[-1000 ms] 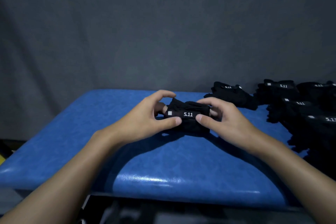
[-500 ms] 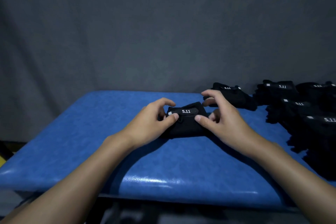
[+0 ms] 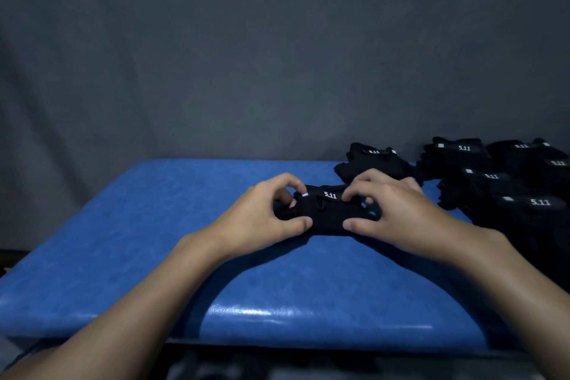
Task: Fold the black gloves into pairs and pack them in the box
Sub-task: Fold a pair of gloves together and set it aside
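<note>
both hands [image 3: 262,219] [image 3: 391,213] pinching folded glove pair [image 3: 324,213] (mid-table), blue table [image 3: 154,241] bare leftward

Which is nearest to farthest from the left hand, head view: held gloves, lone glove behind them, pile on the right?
1. Held gloves: gripped by the left hand itself, mid-table.
2. Lone glove: behind and to the right, just beyond the right hand.
3. Pile: at the far right edge of the table.
</note>
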